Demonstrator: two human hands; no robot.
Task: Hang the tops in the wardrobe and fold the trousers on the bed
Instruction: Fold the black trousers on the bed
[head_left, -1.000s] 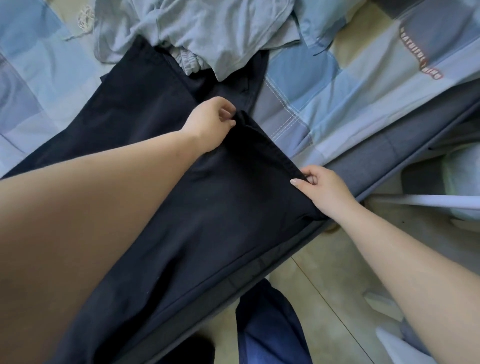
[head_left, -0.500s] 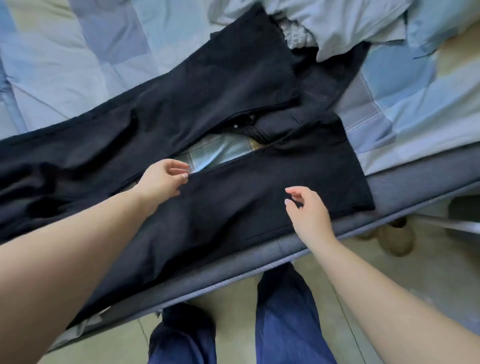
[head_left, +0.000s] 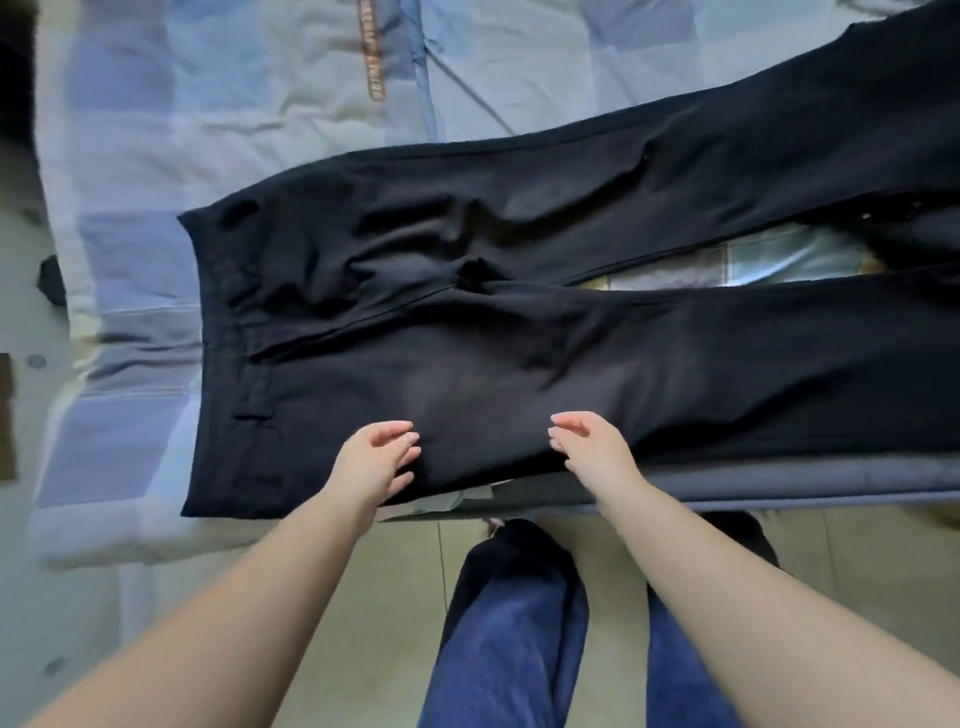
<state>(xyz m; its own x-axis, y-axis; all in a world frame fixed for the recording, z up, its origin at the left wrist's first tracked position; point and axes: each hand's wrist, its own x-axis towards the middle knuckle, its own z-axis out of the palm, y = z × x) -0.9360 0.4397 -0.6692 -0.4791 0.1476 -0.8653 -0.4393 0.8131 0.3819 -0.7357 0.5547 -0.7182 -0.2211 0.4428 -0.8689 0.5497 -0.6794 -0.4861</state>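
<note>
Nearest, person's legs: two, in blue trousers (head_left: 514, 639), standing on the tiled floor (head_left: 400, 587) just short of the bed's edge.
Arms: two bare forearms reach forward over that edge, side by side and roughly parallel.
Left hand (head_left: 376, 460): palm turned inward, fingers loosely curled and spread, holding nothing; it hovers at the near edge of the black trousers, and whether the fingertips touch the cloth cannot be told.
Right hand (head_left: 592, 444): mirrors the left, fingers relaxed and slightly bent toward the other hand, gripping nothing, over the same near edge of the trousers.
Black trousers (head_left: 519, 322): one pair, laid flat on the bed, unfolded; the long axis runs left to right along the bed's edge, the waistband at the left end, both legs stretching off to the right with a narrow gap of bedding showing between them.
Bed (head_left: 779, 480): its grey side panel runs under the near trouser leg.
Quilt (head_left: 234, 104): one, in blue, grey and cream patches, spread beyond and left of the trousers.
</note>
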